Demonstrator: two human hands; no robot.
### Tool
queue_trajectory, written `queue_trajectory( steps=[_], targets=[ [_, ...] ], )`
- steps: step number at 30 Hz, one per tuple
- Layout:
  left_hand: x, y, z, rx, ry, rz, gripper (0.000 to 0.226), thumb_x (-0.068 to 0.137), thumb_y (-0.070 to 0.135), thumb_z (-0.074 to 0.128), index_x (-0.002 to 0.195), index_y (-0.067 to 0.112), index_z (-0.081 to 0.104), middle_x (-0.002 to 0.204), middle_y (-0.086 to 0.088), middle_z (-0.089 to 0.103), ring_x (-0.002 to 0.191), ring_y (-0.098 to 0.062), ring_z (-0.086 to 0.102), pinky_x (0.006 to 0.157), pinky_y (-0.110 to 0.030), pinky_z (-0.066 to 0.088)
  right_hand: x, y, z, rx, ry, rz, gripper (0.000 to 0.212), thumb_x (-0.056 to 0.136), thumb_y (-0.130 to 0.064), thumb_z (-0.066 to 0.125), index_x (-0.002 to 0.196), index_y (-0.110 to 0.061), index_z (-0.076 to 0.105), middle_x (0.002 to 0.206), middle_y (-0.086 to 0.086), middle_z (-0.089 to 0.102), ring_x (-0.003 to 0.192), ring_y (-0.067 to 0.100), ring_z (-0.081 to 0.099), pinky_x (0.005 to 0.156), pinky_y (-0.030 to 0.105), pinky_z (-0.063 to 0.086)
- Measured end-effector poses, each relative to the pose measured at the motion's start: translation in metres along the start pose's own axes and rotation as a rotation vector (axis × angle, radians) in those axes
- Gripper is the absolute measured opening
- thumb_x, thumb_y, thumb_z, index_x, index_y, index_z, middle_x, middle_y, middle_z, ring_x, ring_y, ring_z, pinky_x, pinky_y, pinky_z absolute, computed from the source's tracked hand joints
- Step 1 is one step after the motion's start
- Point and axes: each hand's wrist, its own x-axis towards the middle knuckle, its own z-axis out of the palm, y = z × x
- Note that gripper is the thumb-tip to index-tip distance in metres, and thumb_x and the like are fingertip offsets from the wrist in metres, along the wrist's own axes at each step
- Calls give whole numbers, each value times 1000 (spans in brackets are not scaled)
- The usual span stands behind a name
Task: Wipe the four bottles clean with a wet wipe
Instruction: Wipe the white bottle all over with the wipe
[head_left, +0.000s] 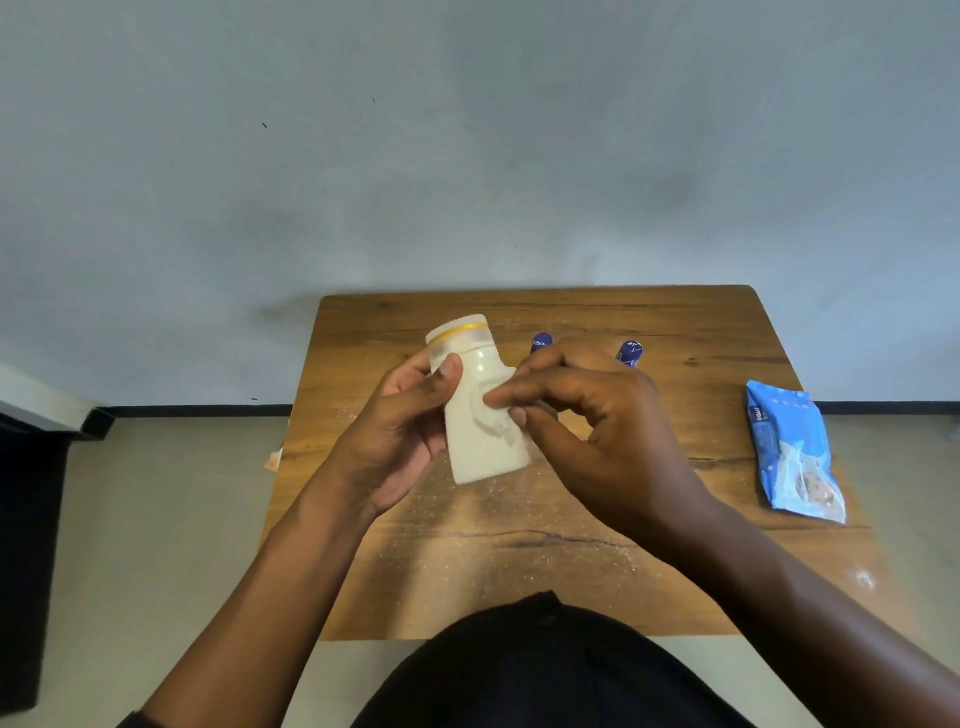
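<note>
My left hand (402, 426) grips a cream-white bottle (475, 447) with a yellow band under its cap, held tilted above the wooden table (519, 561). My right hand (587, 426) pinches a white wet wipe (496, 415) flat against the bottle's front. Behind my right hand stand two dark blue bottles: only the cap of one blue bottle (541, 341) and of the other blue bottle (630, 352) shows. No other bottle shows in view.
A blue pack of wet wipes (792, 452) lies at the table's right edge. White powder is scattered over the tabletop near its front middle. A dark bin (31, 545) stands on the floor to the left. A grey wall rises behind the table.
</note>
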Motion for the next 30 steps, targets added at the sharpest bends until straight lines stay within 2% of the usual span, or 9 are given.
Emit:
queue_trajectory(
  steps=[4, 7, 12, 15, 17, 20, 23, 27, 30],
  targets=[
    [1, -1, 10, 138, -30, -42, 32, 96, 24, 59, 123, 16, 72, 108, -4, 74, 96, -16, 69, 84, -37, 57, 21, -3, -1, -7, 157, 4, 24, 94, -1, 72, 109, -16, 81, 107, -3, 70, 102, 10, 67, 82, 34, 58],
    [2, 1, 13, 200, -22, -26, 31, 96, 26, 58, 123, 18, 71, 107, -2, 75, 94, -15, 70, 80, -35, 58, 30, -4, -3, -11, 203, 19, 25, 95, -1, 70, 111, -16, 81, 108, -2, 69, 101, 7, 66, 81, 29, 58],
    [7, 6, 11, 75, 147, 52, 29, 97, 27, 63, 119, 11, 73, 110, -15, 72, 102, -28, 69, 89, -42, 58, 16, -5, 11, -7, 61, 50, 24, 96, -7, 70, 114, -19, 81, 111, -6, 71, 105, 9, 65, 83, 36, 59],
    [7, 3, 9, 45, 259, 78, 27, 99, 29, 63, 113, 7, 66, 93, -15, 66, 82, -27, 67, 69, -36, 58, 1, -3, 21, -4, -2, 0, 23, 95, -5, 72, 112, -16, 81, 107, -6, 70, 99, 8, 65, 80, 26, 57],
    [6, 0, 9, 18, 326, 84, 31, 99, 34, 62, 115, 8, 62, 88, -12, 62, 75, -23, 64, 62, -32, 54, -6, 0, 26, -8, -49, -50, 23, 94, -3, 72, 111, -15, 81, 103, -5, 70, 94, 9, 65, 77, 26, 55],
    [3, -4, 15, 12, 325, 82, 35, 102, 39, 54, 117, 8, 61, 99, -12, 68, 73, -21, 63, 62, -32, 53, -10, 2, 32, -34, -47, -51, 22, 93, -5, 73, 110, -16, 82, 102, -5, 70, 94, 9, 65, 76, 29, 56],
    [2, -4, 23, -67, 265, 82, 41, 106, 44, 43, 115, 8, 60, 104, -16, 69, 73, -24, 64, 59, -33, 54, -4, 4, 33, -67, -9, -31, 21, 92, -5, 75, 110, -16, 82, 106, -4, 71, 102, 10, 67, 80, 20, 54],
    [3, -7, 26, -214, 225, 19, 70, 106, 58, 28, 141, 4, 56, 107, -16, 66, 94, -25, 66, 77, -34, 59, 11, 5, 31, -85, 32, 14, 21, 92, -6, 75, 107, -17, 82, 105, -3, 73, 101, 11, 66, 81, 23, 54],
    [1, -6, 30, -173, 155, -15, 64, 109, 48, 28, 145, 3, 55, 121, -18, 68, 110, -27, 68, 95, -39, 56, 26, 3, 27, -56, 111, 23, 21, 90, -6, 73, 104, -18, 81, 101, -4, 74, 92, 5, 64, 78, 23, 52]
  ],
)
